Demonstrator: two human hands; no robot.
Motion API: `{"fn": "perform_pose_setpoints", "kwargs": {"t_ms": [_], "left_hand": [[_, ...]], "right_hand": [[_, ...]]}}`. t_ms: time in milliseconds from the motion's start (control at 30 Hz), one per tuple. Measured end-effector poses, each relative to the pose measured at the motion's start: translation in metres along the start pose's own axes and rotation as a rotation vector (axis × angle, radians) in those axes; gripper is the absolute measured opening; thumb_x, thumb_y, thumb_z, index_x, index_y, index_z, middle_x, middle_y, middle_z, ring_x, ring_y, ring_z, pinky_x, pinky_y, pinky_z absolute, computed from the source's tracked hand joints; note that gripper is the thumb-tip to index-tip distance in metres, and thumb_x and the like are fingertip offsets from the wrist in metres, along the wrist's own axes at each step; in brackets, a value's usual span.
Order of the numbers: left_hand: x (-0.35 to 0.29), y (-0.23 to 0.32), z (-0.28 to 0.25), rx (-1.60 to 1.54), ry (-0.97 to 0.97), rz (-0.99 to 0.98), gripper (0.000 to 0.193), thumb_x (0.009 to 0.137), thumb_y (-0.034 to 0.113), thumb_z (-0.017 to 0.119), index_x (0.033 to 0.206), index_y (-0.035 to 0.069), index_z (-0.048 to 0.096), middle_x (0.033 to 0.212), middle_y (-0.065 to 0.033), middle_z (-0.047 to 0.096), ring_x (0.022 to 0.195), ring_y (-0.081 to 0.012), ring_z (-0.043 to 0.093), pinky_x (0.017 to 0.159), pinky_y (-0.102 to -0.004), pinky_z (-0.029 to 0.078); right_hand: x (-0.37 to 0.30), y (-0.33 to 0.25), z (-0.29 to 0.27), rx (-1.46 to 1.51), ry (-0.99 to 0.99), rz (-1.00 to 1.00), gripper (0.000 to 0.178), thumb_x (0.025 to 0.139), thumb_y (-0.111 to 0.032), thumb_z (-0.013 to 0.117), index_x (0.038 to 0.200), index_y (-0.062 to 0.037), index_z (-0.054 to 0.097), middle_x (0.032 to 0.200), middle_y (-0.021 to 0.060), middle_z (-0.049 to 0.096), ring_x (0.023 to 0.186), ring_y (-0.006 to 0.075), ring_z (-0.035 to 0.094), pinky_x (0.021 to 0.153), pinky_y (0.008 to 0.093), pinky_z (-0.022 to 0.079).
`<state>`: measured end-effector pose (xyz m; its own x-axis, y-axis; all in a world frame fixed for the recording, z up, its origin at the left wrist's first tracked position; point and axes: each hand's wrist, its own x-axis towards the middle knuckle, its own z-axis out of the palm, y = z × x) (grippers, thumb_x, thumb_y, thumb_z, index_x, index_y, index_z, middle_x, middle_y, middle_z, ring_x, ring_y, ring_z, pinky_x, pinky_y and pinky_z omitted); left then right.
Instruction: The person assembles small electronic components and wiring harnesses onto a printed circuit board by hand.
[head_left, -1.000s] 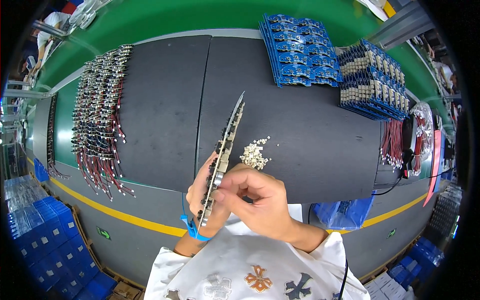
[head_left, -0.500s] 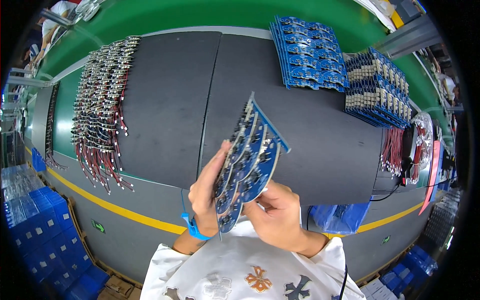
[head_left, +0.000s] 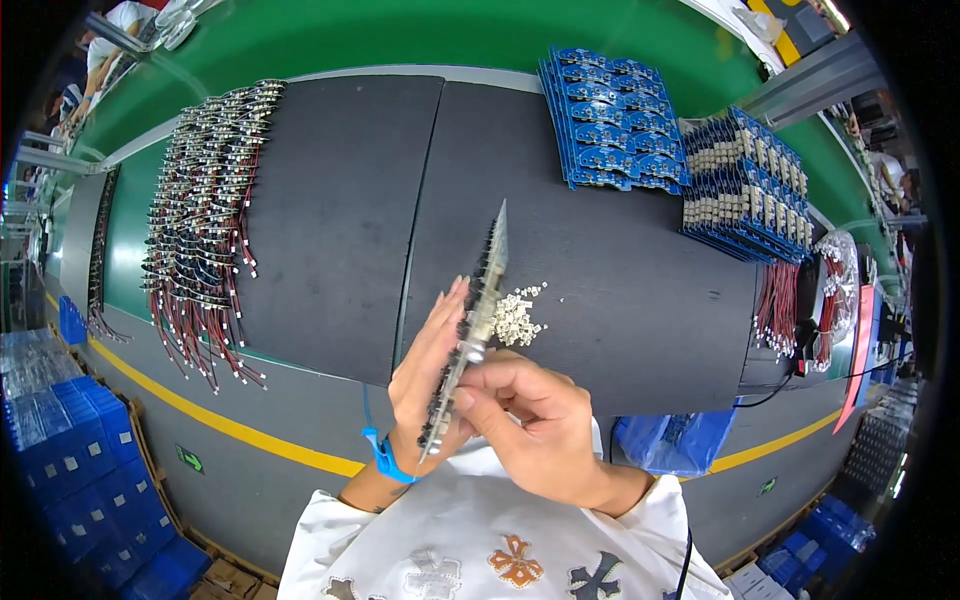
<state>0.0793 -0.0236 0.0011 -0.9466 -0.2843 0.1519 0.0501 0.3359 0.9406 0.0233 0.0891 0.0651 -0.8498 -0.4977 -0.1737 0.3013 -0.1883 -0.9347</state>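
I hold a circuit board panel (head_left: 465, 345) upright between my hands, nearly edge-on to view, its dark components facing left. My left hand (head_left: 428, 350), with a blue strap at the wrist, lies along the component side with its fingers stretched. My right hand (head_left: 530, 415) has its thumb and bent fingers closed at the panel's near right side. Just beyond it, a small heap of white connectors (head_left: 515, 320) lies on the dark mat (head_left: 620, 330). The panel's right face is mostly hidden.
Blue circuit board panels (head_left: 615, 120) stand stacked at the back right, beside panels with white connectors (head_left: 748, 190). Red and black wires (head_left: 778, 310) lie at the right edge. Rows of wired boards (head_left: 205, 200) cover the left. A blue bin (head_left: 675, 440) sits below the table edge.
The panel has turned from showing its blue component face to nearly edge-on. The heap of white connectors now shows on the mat. My right hand has shifted slightly left.
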Motion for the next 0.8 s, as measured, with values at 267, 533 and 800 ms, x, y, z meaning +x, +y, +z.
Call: {"fn": "perform_pose_setpoints", "kwargs": {"t_ms": [267, 533, 800], "left_hand": [[0.023, 0.01, 0.012, -0.407, 0.541, 0.087, 0.039, 0.085, -0.005, 0.051, 0.122, -0.006, 0.04, 0.119, -0.0213, 0.049, 0.109, -0.0343, 0.05, 0.093, -0.0425, 0.041], [0.024, 0.007, 0.002, -0.287, 0.511, -0.001, 0.033, 0.082, -0.009, 0.054, 0.114, -0.01, 0.047, 0.113, -0.0158, 0.055, 0.102, -0.0219, 0.055, 0.087, -0.0308, 0.044], [0.002, -0.015, 0.007, -0.061, 0.413, 0.097, 0.032, 0.076, -0.006, 0.061, 0.107, -0.004, 0.054, 0.102, -0.0253, 0.059, 0.09, -0.0306, 0.061, 0.073, -0.0335, 0.051]], "right_hand": [[-0.004, 0.004, -0.004, -0.021, 0.02, 0.106, 0.008, 0.082, 0.002, 0.06, 0.088, 0.0041, 0.057, 0.077, 0.0057, 0.06, 0.064, 0.0083, 0.058, 0.056, 0.0206, 0.047], [0.028, 0.032, -0.04, -0.746, 0.198, -0.238, 0.011, 0.074, 0.003, 0.065, 0.084, 0.0024, 0.061, 0.077, 0.0103, 0.06, 0.056, 0.0121, 0.057, 0.05, 0.0226, 0.046], [0.019, -0.006, 0.01, -0.18, -0.153, -0.319, 0.011, 0.074, 0.005, 0.066, 0.084, 0.0064, 0.06, 0.079, 0.0104, 0.06, 0.064, 0.0104, 0.056, 0.055, 0.0209, 0.045]]}}
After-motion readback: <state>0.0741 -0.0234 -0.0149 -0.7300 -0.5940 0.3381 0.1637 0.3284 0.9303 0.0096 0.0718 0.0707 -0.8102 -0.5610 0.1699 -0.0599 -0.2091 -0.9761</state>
